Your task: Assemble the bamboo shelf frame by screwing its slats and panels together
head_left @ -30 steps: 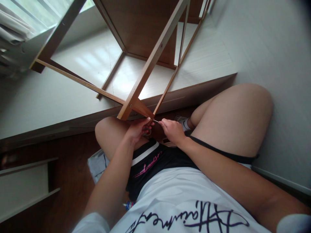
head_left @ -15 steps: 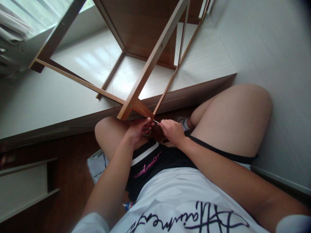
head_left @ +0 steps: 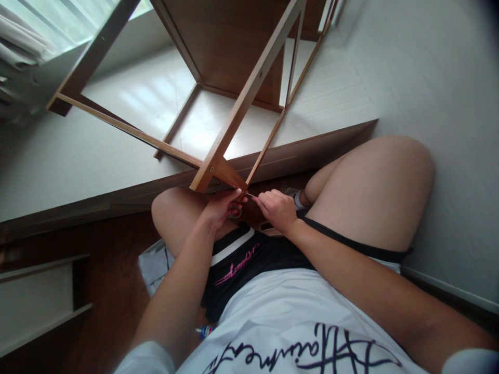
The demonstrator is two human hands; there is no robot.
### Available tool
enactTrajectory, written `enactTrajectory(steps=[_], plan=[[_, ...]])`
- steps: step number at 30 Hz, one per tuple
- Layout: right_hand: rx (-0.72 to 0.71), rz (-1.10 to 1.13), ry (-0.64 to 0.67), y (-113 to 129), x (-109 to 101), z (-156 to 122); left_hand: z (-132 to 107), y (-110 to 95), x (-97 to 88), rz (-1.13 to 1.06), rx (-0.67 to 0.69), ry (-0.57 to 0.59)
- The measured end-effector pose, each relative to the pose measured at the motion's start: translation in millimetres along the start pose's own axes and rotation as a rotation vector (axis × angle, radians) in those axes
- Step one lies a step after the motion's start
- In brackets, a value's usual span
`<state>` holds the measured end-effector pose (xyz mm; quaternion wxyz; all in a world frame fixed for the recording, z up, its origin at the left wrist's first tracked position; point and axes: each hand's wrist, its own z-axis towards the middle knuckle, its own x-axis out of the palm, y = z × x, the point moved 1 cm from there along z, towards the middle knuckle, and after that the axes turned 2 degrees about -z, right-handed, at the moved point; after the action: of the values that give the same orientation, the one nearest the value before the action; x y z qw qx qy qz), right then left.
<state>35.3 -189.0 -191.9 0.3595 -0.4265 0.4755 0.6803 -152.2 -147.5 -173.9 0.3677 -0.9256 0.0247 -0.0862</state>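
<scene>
A brown wooden furniture frame (head_left: pixel 249 97), perhaps an upturned stool or chair, leans toward me with its near corner over my lap. My left hand (head_left: pixel 225 206) is closed round the lower end of that corner, thumb on top. Just right of it, my right hand (head_left: pixel 276 208) is closed in a fist on a tool with a thin metal shaft (head_left: pixel 250 195). The shaft points left at the corner's end. Its handle is hidden in my fingers, so I cannot tell its exact kind. A round metal fastener (head_left: pixel 211 169) shows in the frame's nearest bar.
The frame's far part rests on a pale raised platform (head_left: pixel 128 111) before me. A pale wall (head_left: pixel 421 78) stands close on my right. On the dark floor at left lies a white shelf-like piece (head_left: pixel 37 306). A small blue tube (head_left: pixel 206 331) is by my waist.
Almost nothing differs: the view has shifted very slightly. Both hands keep their places at the frame's corner, and the shaft still points at it.
</scene>
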Motion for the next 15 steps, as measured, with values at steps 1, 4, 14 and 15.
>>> enactTrajectory(steps=[1,4,14,15], plan=[[-0.006,-0.003,-0.010,-0.5,0.4,0.2,0.1,0.3,-0.3,0.002,-0.001,0.001],[-0.031,0.003,-0.030,-0.1,1.6,0.1,0.4,1.1,-0.8,0.005,-0.001,0.007],[-0.015,0.050,0.025,4.0,3.8,-2.1,-1.5,-0.9,1.5,-0.002,0.008,0.006],[-0.013,0.054,0.040,3.7,4.3,-2.3,-1.5,-0.8,1.3,0.000,0.009,0.003]])
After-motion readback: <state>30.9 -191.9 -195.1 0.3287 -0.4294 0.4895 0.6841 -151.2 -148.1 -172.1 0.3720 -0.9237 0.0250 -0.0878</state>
